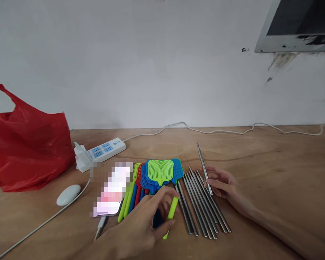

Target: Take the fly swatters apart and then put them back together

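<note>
My left hand (146,220) is closed around the green handle of a green fly swatter (160,171), whose mesh head lies on top of a fan of blue, red and green swatters (141,180). My right hand (224,187) pinches a thin metal rod (203,164) that points up and away over the table. Beneath it, several steel rods (200,206) lie side by side on the wooden table (273,173).
A red plastic bag (24,144) sits at the left. A white power strip (100,152) with a cable lies behind the swatters, a white oval device (68,194) on a cord in front of it. A phone (111,195) lies left of the swatters. A white wall stands behind.
</note>
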